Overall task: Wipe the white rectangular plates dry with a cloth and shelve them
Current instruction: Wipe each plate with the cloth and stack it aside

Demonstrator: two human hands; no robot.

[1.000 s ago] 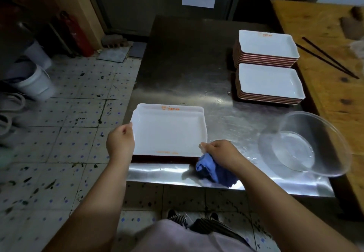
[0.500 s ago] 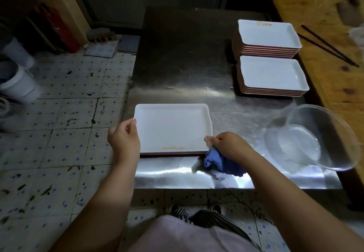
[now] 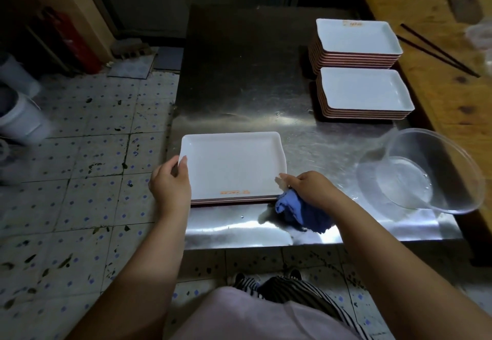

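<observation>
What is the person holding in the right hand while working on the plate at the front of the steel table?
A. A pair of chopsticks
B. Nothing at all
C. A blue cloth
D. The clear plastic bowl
C: the right hand grips a bunched blue cloth at the near right corner of the white plate, while the chopsticks and clear bowl lie untouched off to the right.

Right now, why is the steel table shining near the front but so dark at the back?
Head view: glare streaks the steel table around the near plate; its far end sits in shadow; the white bucket at the left edge is blurred.
</observation>
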